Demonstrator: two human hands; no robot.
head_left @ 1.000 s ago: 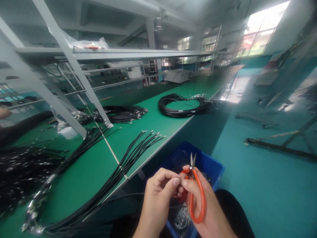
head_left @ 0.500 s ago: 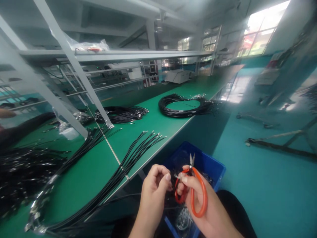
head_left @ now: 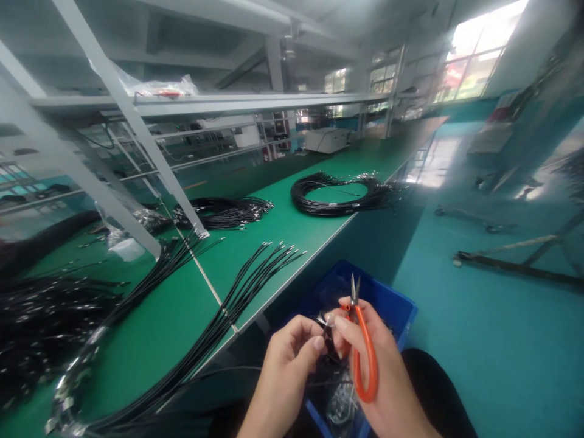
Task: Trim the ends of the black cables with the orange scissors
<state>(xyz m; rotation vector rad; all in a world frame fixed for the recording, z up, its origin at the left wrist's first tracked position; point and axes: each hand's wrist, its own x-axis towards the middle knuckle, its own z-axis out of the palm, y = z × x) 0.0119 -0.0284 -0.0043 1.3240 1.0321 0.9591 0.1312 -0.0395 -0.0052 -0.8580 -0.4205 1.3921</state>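
Note:
My left hand (head_left: 289, 362) is closed in a pinch on a thin black cable (head_left: 244, 368), whose end shows just past the fingertips. In my right hand (head_left: 385, 359) are scissors with orange handles (head_left: 371, 368), their short blades pointing up and slightly parted. The right thumb and a finger also pinch a small clear, shiny bit (head_left: 325, 317) at the cable end; its kind is too small to tell. Both hands meet above a blue bin (head_left: 406, 316) that has clear scraps (head_left: 340, 401) in it.
A green table (head_left: 255, 292) runs along the left, bearing a bundle of black cables (head_left: 201, 347), a large cable coil (head_left: 319, 210) and another cable bundle (head_left: 223, 213). White shelf posts (head_left: 137, 121) rise from it. Dark cables (head_left: 50, 322) are heaped at far left.
My left hand has moved slightly right and down, closer to the right fingers. My right hand has turned the scissors more upright, and their blades are less widely parted.

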